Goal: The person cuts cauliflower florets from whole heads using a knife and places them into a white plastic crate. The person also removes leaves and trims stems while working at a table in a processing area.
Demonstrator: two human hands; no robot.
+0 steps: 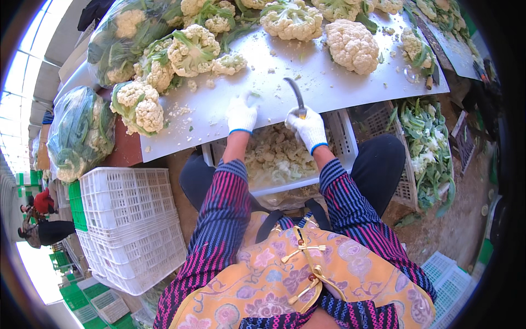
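Note:
My right hand (306, 124), in a white knitted glove, grips a curved knife (296, 92) by its yellowish handle, with the blade pointing up over the table's edge. My left hand (241, 114), gloved the same way and slightly blurred, is over the pale tabletop (197, 119); whether its fingers hold anything cannot be told. Beyond it lie a small cauliflower floret (229, 64) and a cut cauliflower head (193, 50). A large cauliflower head (352, 46) rests on the table to the right. Cauliflower crumbs are scattered about.
Below the table's edge, a white crate (287, 188) holds cauliflower scraps. Another crate (407, 181) at right holds leaves. Bagged cauliflower (82, 133) and stacked white crates (131, 222) stand at left. A second knife's handle (429, 82) is near the right corner. People (45, 232) are in the distance.

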